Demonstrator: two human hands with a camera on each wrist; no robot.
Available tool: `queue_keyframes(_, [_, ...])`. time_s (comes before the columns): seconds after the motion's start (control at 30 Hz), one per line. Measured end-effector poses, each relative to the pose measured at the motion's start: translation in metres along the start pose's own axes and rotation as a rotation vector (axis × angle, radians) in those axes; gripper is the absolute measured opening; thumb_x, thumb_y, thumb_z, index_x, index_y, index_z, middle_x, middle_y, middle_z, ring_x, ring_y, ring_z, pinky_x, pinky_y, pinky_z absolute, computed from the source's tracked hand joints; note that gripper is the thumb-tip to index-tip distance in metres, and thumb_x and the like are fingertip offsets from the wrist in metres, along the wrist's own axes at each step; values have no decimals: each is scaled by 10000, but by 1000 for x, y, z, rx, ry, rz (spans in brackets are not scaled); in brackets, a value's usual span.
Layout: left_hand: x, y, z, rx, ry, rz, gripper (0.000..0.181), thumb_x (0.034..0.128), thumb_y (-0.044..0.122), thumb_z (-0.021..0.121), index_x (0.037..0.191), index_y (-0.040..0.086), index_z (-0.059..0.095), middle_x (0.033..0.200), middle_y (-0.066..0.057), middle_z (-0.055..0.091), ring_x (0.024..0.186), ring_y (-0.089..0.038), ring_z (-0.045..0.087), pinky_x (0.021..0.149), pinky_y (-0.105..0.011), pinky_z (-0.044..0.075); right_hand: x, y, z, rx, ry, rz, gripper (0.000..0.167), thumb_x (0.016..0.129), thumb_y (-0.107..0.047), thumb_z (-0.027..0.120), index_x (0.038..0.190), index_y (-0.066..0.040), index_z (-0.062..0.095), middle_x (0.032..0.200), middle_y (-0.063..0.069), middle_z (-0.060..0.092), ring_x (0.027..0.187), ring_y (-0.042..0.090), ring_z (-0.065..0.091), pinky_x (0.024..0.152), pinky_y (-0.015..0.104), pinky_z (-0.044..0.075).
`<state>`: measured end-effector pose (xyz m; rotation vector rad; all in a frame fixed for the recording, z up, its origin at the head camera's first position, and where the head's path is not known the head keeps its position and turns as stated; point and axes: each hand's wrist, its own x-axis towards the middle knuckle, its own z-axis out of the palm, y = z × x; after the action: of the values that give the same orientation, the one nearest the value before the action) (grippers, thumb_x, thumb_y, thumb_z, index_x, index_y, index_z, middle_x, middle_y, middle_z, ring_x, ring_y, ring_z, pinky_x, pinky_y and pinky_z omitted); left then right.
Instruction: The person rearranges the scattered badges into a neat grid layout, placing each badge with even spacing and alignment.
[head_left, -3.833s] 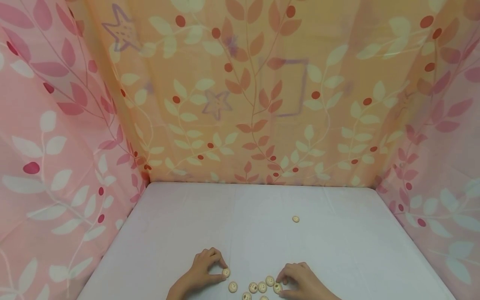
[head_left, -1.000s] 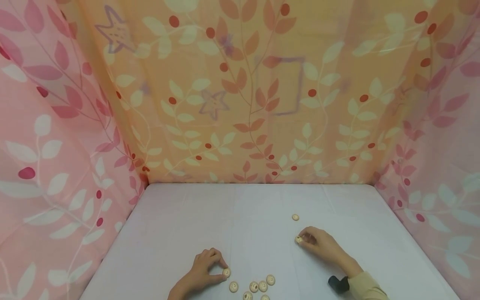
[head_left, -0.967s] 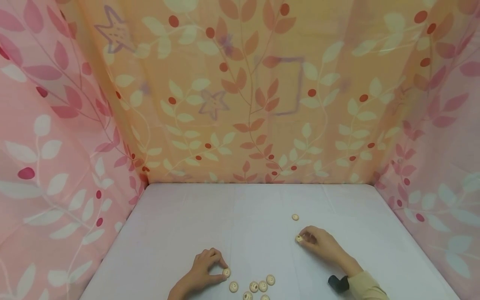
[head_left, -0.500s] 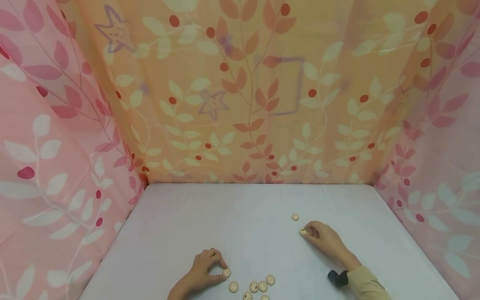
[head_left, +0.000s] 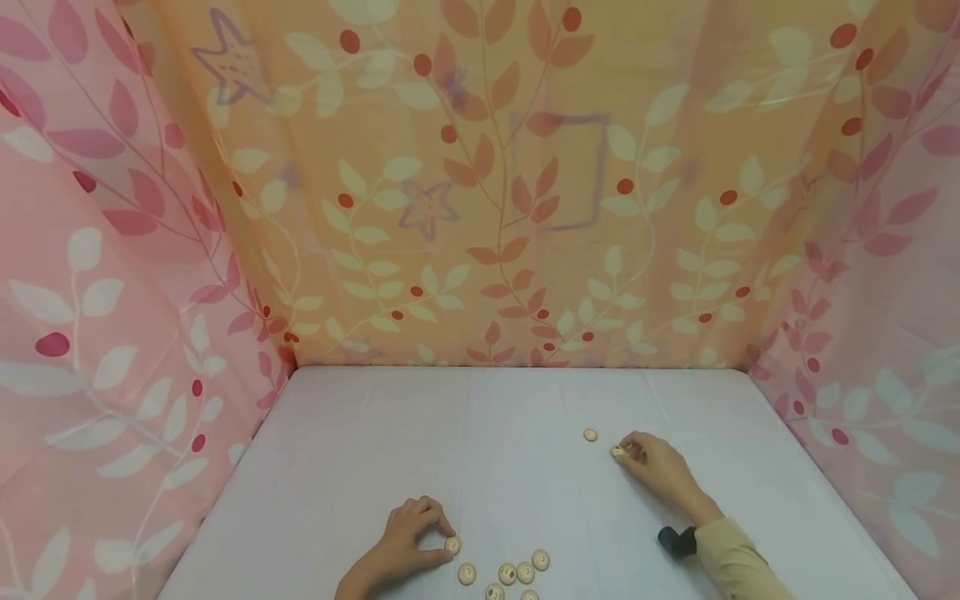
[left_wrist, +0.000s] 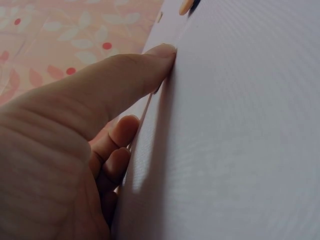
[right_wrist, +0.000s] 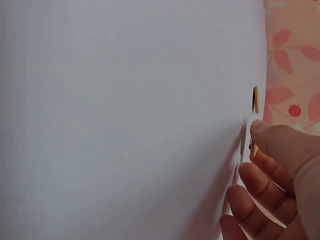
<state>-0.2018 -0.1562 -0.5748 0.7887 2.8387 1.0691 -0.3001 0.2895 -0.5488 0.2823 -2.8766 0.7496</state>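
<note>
At the head view's half past four, the right hand [head_left: 663, 475] pinches the right disc [head_left: 617, 451], a free disc [head_left: 591, 435] at its ten o'clock; at half past six, the left hand [head_left: 405, 540] pinches the left disc [head_left: 452, 545], six discs [head_left: 507, 573] at its four o'clock. Left wrist: left disc unclear. Right wrist: free disc at three.

In the head view we cannot read the marks on the loose discs [head_left: 525, 572]; they are too small, and the bottom edge cuts through two of them, as it does the left forearm [head_left: 356, 581] and right sleeve [head_left: 738, 562]. Fingers of the right hand [head_left: 663, 471] hide part of the pinched disc [head_left: 617, 451]. From the left wrist, the thumb [left_wrist: 120, 82] of the left hand [head_left: 408, 537] blocks most of the held disc [head_left: 452, 545] from us, another disc [left_wrist: 186, 6] is cropped at the top edge, and a pale speck [left_wrist: 159, 17] beyond is too small to identify.
</note>
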Motion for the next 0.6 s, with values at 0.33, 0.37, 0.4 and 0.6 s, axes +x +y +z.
queue_keyframes(0.33, [-1, 0, 0, -8, -3, -5, 186, 778, 466, 674, 890, 350, 583, 1021, 197, 474, 950, -52, 386, 830, -410, 273, 12, 11, -2, -2, 23, 14, 220, 838, -264, 681, 950, -78, 644, 704, -39, 573, 608, 99, 485, 549, 276, 389])
queue_keyframes(0.37, [-1, 0, 0, -7, -4, -5, 188, 777, 469, 673, 891, 350, 582, 1022, 196, 474, 950, -52, 385, 828, -409, 273, 12, 12, -2, -3, 20, 17, 224, 840, -264, 678, 957, -78, 643, 702, -37, 570, 606, 99, 482, 547, 276, 386])
queue_keyframes(0.4, [-1, 0, 0, -7, -5, -6, 191, 777, 471, 673, 892, 348, 582, 1024, 194, 474, 951, -52, 384, 830, -411, 272, 13, 13, -2, -3, 20, 20, 229, 839, -265, 678, 962, -75, 642, 701, -35, 568, 605, 101, 479, 546, 277, 384])
queue_keyframes(0.6, [0, 0, 0, -6, -6, -4, 196, 774, 464, 678, 892, 343, 580, 1024, 187, 478, 946, -51, 382, 829, -412, 270, 18, 16, -1, -5, 34, 22, 244, 840, -276, 677, 974, -75, 641, 695, -32, 565, 597, 106, 471, 539, 286, 377])
